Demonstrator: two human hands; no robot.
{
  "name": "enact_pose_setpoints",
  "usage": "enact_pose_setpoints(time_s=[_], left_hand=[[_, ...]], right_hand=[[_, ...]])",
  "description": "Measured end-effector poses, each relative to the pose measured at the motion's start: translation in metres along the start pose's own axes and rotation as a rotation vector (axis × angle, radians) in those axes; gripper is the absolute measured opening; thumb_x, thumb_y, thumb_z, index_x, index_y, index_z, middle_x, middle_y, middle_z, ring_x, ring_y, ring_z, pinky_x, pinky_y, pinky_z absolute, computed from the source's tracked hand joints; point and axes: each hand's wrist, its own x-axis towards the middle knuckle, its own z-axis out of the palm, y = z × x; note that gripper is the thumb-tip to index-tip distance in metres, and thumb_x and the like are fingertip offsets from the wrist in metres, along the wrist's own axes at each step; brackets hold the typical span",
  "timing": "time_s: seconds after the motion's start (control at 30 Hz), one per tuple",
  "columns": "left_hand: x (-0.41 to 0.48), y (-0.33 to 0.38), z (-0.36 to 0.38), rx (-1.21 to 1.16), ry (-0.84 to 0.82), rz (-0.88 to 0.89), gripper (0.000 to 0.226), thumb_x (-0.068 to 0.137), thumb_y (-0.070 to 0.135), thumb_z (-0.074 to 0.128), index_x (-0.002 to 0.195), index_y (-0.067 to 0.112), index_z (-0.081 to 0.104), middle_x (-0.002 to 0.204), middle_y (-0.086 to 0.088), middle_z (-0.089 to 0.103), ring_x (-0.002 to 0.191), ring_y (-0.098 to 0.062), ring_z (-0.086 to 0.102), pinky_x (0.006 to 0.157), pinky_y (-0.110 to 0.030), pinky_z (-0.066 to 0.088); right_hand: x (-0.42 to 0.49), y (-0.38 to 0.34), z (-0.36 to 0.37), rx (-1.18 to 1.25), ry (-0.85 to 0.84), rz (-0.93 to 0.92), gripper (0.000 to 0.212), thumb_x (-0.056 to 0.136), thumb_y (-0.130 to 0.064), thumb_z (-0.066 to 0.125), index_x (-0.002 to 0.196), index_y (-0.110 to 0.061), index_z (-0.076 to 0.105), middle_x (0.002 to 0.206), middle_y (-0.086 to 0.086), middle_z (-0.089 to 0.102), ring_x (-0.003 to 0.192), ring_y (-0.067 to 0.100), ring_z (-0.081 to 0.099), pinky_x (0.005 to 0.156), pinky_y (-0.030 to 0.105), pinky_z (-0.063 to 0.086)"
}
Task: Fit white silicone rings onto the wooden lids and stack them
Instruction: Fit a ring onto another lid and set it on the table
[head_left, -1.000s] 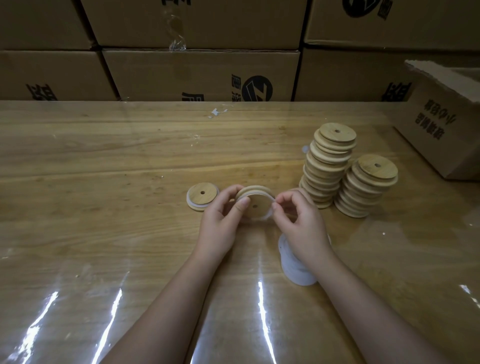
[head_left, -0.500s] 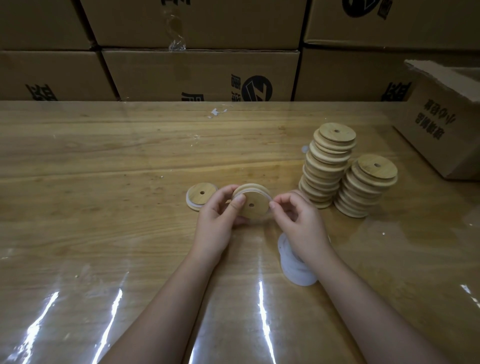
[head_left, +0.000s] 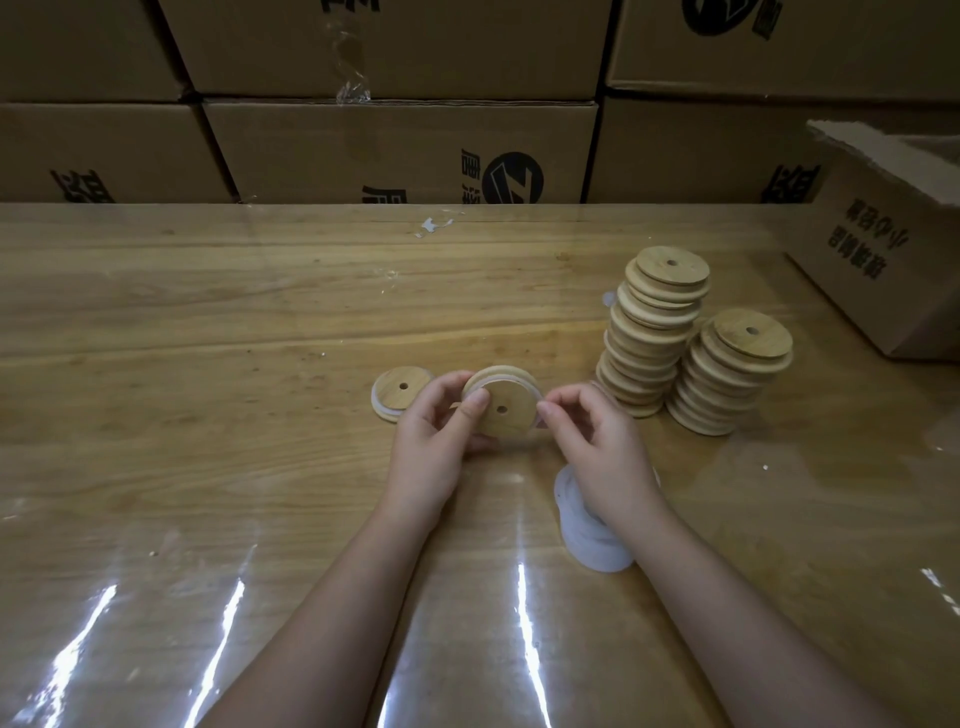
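Note:
A round wooden lid (head_left: 506, 408) with a small centre hole is held tilted above the table, a white silicone ring around its rim. My left hand (head_left: 434, 436) grips its left edge, thumb on the face. My right hand (head_left: 597, 441) pinches the ring at the lid's right edge. Left of the hands, one lid with a ring (head_left: 397, 392) lies flat. A pile of loose white rings (head_left: 587, 530) lies under my right wrist. Two stacks of wooden lids stand at right: a tall leaning stack (head_left: 652, 332) and a shorter stack (head_left: 727, 374).
The wooden table (head_left: 208, 364) has a shiny clear cover. Closed cardboard boxes (head_left: 400, 145) line its far edge. An open cardboard box (head_left: 883, 244) stands at the right edge, close behind the lid stacks.
The ring has gone from stretched loose over the lid to sitting round its rim. Both hands shifted slightly left, with the lid turned to face me more.

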Motion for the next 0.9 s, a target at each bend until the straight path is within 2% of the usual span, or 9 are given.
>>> enact_pose_setpoints(time_s=[0.13,0.3,0.37,0.43,0.53,0.63,0.73,0.9], left_hand=[[0.0018,-0.0014,-0.0025,-0.093,0.011,-0.01,0.01,0.09,0.011,0.054,0.099,0.012,0.059,0.089,0.007,0.066,0.089,-0.011,0.063,0.061,-0.029,0.057],[0.0014,-0.0024,-0.0026,-0.063,-0.059,-0.018,0.01,0.087,0.009,0.059,0.097,0.012,0.058,0.095,-0.003,0.066,0.09,-0.013,0.064,0.069,-0.031,0.057],[0.0012,-0.0033,-0.0035,0.009,-0.082,-0.008,0.012,0.087,0.008,0.061,0.098,0.012,0.059,0.094,-0.002,0.067,0.091,-0.015,0.062,0.078,-0.036,0.054],[0.0012,-0.0048,-0.0043,0.142,-0.091,0.042,0.015,0.085,0.007,0.064,0.097,0.016,0.061,0.093,0.003,0.067,0.091,-0.012,0.062,0.082,-0.032,0.05],[0.0011,-0.0075,-0.0037,0.336,-0.067,0.127,0.022,0.082,0.007,0.069,0.092,0.025,0.062,0.098,-0.003,0.066,0.091,-0.015,0.062,0.081,-0.033,0.049],[0.0007,-0.0075,-0.0024,0.359,-0.023,0.151,0.028,0.08,0.004,0.07,0.088,0.03,0.061,0.096,-0.006,0.066,0.088,-0.016,0.064,0.077,-0.033,0.051],[0.0001,-0.0058,-0.0017,0.314,-0.008,0.156,0.029,0.079,-0.003,0.068,0.089,0.024,0.063,0.098,-0.008,0.066,0.091,-0.015,0.065,0.079,-0.026,0.051],[-0.0008,-0.0034,-0.0003,0.278,-0.009,0.167,0.028,0.08,-0.008,0.064,0.092,0.018,0.064,0.095,-0.001,0.066,0.089,-0.007,0.065,0.075,-0.018,0.05]], right_hand=[[-0.0003,0.0032,0.0014,-0.031,-0.013,0.028,0.002,0.087,-0.01,0.064,0.086,-0.008,0.063,0.085,0.01,0.065,0.079,0.021,0.061,0.073,0.029,0.049],[-0.0007,0.0047,0.0003,-0.013,0.02,-0.001,0.015,0.088,-0.003,0.059,0.086,-0.017,0.06,0.088,0.009,0.064,0.082,0.024,0.063,0.075,0.033,0.052],[-0.0002,0.0055,-0.0001,0.02,0.043,0.01,0.021,0.088,-0.002,0.058,0.084,-0.023,0.057,0.088,0.008,0.063,0.083,0.025,0.063,0.075,0.034,0.052],[0.0005,0.0055,-0.0005,0.037,0.081,0.008,0.022,0.088,-0.003,0.057,0.084,-0.024,0.057,0.087,0.005,0.062,0.081,0.021,0.062,0.074,0.029,0.051],[0.001,0.0049,-0.0016,0.047,0.125,-0.017,0.023,0.088,-0.002,0.057,0.084,-0.025,0.057,0.087,0.005,0.061,0.08,0.017,0.06,0.072,0.022,0.049],[0.0007,0.0028,-0.0015,0.101,0.135,-0.033,0.025,0.088,0.0,0.057,0.085,-0.024,0.058,0.091,0.007,0.062,0.084,0.016,0.063,0.075,0.023,0.05],[0.0001,0.0002,-0.0009,0.125,0.138,-0.076,0.029,0.087,0.004,0.058,0.085,-0.025,0.059,0.093,0.007,0.061,0.086,0.014,0.064,0.077,0.022,0.051],[-0.0006,0.0015,-0.0007,0.114,0.132,-0.105,0.031,0.086,0.005,0.059,0.084,-0.026,0.06,0.091,0.003,0.061,0.086,0.016,0.065,0.078,0.028,0.054]])
